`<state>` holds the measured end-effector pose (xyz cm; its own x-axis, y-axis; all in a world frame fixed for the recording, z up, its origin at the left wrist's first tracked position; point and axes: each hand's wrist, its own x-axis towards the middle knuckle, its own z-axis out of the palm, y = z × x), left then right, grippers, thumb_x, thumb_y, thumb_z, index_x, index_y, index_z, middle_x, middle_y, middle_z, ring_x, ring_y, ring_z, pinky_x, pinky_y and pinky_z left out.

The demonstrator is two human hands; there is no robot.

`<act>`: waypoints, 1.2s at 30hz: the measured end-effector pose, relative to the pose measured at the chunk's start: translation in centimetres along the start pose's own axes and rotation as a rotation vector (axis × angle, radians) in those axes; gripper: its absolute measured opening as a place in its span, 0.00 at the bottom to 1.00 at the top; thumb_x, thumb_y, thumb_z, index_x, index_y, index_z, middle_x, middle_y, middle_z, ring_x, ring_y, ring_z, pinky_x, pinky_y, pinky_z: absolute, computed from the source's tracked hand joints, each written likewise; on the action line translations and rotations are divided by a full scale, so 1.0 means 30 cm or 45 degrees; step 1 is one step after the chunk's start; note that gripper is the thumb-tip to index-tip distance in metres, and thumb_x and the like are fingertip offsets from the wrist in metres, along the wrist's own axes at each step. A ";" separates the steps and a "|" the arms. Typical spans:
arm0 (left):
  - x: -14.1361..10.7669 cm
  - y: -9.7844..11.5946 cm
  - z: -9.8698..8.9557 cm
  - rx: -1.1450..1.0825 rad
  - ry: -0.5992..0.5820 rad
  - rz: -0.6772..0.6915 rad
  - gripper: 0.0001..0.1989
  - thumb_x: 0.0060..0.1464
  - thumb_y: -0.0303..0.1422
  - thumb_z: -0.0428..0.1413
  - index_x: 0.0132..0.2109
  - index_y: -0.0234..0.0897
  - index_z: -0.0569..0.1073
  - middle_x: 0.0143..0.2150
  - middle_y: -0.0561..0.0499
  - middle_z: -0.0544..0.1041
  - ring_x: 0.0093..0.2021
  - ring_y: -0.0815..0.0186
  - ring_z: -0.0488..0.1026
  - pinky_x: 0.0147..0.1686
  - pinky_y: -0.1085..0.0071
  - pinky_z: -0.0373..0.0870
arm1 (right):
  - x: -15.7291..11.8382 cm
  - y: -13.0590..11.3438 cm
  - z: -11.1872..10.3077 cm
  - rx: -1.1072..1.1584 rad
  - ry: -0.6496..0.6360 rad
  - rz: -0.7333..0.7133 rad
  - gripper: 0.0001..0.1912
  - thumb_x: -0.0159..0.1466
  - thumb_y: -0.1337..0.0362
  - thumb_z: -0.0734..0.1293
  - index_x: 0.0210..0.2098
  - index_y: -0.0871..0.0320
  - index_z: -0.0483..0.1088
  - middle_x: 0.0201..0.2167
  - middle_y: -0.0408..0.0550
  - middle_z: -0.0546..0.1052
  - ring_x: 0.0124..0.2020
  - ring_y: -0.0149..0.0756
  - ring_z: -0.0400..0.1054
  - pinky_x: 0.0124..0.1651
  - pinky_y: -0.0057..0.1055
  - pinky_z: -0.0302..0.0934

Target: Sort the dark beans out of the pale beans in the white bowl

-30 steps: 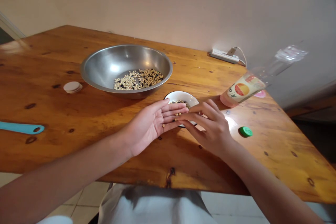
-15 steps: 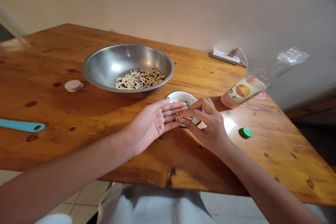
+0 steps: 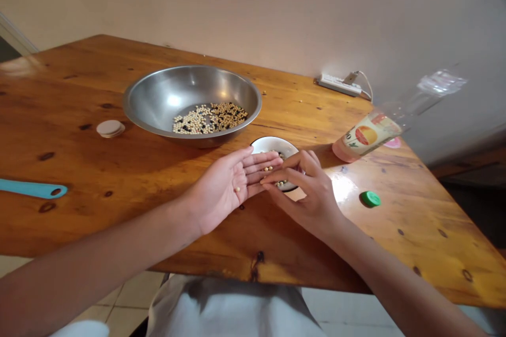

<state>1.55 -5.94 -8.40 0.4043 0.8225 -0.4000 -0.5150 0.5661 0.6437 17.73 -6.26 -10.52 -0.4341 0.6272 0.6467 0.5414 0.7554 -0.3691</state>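
Note:
Palm up and fingers stretched out flat, my left hand (image 3: 241, 176) is tilted over the near left edge of a small white bowl (image 3: 269, 143). One pale round bean (image 3: 237, 189) lies on its palm, and a few more beans (image 3: 268, 168) lie on its fingers. My right hand (image 3: 306, 184) comes in from the right, thumb and fingertips pinched together at the left fingers. What sits in that pinch is too small to make out. Beans show in the bowl, partly hidden behind both hands.
Behind stands a large steel basin (image 3: 154, 97) of pale and black beans. At right are a tilted clear bottle (image 3: 366, 134), a green cap (image 3: 370, 199) and a power strip (image 3: 340, 84). At left lie a white lid (image 3: 109, 128) and a blue handle (image 3: 33, 188).
My right fingertips have shifted slightly left along the left fingers. The bean on my left palm has moved a little toward the wrist, and beans on the fingers show more plainly.

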 end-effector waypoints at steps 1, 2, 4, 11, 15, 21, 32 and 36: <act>0.001 0.001 0.000 -0.001 0.001 -0.008 0.18 0.62 0.32 0.43 0.50 0.26 0.72 0.53 0.39 0.74 0.46 0.65 0.75 0.38 0.77 0.73 | 0.000 -0.003 0.000 -0.002 0.001 -0.003 0.03 0.58 0.70 0.67 0.31 0.57 0.73 0.29 0.46 0.69 0.34 0.35 0.64 0.38 0.36 0.60; 0.001 0.001 -0.001 -0.003 0.003 -0.018 0.18 0.62 0.32 0.43 0.50 0.26 0.72 0.53 0.39 0.74 0.46 0.65 0.75 0.37 0.77 0.73 | -0.001 -0.006 0.001 -0.004 0.003 -0.009 0.03 0.57 0.70 0.68 0.30 0.57 0.73 0.29 0.46 0.69 0.33 0.35 0.64 0.38 0.37 0.60; 0.002 0.002 -0.002 -0.009 0.001 -0.039 0.19 0.62 0.32 0.43 0.51 0.26 0.71 0.53 0.40 0.74 0.48 0.64 0.75 0.36 0.77 0.73 | -0.002 -0.012 0.003 -0.002 0.004 -0.012 0.02 0.57 0.70 0.68 0.30 0.57 0.73 0.29 0.46 0.69 0.33 0.35 0.64 0.39 0.37 0.60; 0.005 0.006 -0.005 -0.042 0.000 -0.058 0.19 0.62 0.32 0.43 0.51 0.24 0.71 0.53 0.38 0.74 0.50 0.63 0.74 0.41 0.75 0.72 | -0.014 -0.032 0.016 0.120 -0.031 0.215 0.03 0.59 0.67 0.66 0.31 0.56 0.73 0.29 0.45 0.68 0.34 0.34 0.64 0.39 0.36 0.61; 0.012 0.010 -0.011 -0.052 -0.010 -0.074 0.19 0.62 0.33 0.42 0.50 0.25 0.71 0.53 0.38 0.74 0.50 0.63 0.73 0.44 0.73 0.71 | -0.018 -0.039 0.021 0.090 0.005 0.231 0.03 0.59 0.67 0.66 0.31 0.55 0.72 0.29 0.45 0.68 0.34 0.35 0.64 0.40 0.37 0.61; 0.013 0.009 -0.018 -0.062 -0.040 -0.080 0.19 0.62 0.32 0.43 0.50 0.24 0.71 0.52 0.37 0.75 0.51 0.62 0.73 0.50 0.71 0.68 | -0.022 -0.038 0.020 0.057 -0.005 0.230 0.03 0.59 0.67 0.66 0.31 0.54 0.72 0.29 0.45 0.68 0.34 0.35 0.64 0.38 0.37 0.61; 0.012 0.011 -0.011 -0.079 -0.063 -0.093 0.20 0.61 0.33 0.43 0.50 0.24 0.71 0.51 0.37 0.75 0.54 0.60 0.71 0.57 0.66 0.62 | -0.035 -0.032 0.014 0.151 -0.045 0.271 0.03 0.59 0.68 0.66 0.33 0.55 0.72 0.30 0.44 0.67 0.35 0.33 0.64 0.38 0.34 0.61; 0.011 0.010 -0.009 -0.091 -0.050 -0.094 0.20 0.62 0.33 0.42 0.50 0.23 0.71 0.51 0.36 0.75 0.54 0.60 0.71 0.57 0.66 0.62 | -0.035 -0.033 0.018 0.135 -0.043 0.282 0.03 0.59 0.67 0.67 0.33 0.54 0.73 0.30 0.44 0.67 0.35 0.34 0.64 0.39 0.35 0.60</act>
<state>1.31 -5.48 -8.52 0.4720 0.7763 -0.4179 -0.5344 0.6289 0.5647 17.26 -7.57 -11.20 -0.3380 0.7842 0.5204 0.5482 0.6135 -0.5684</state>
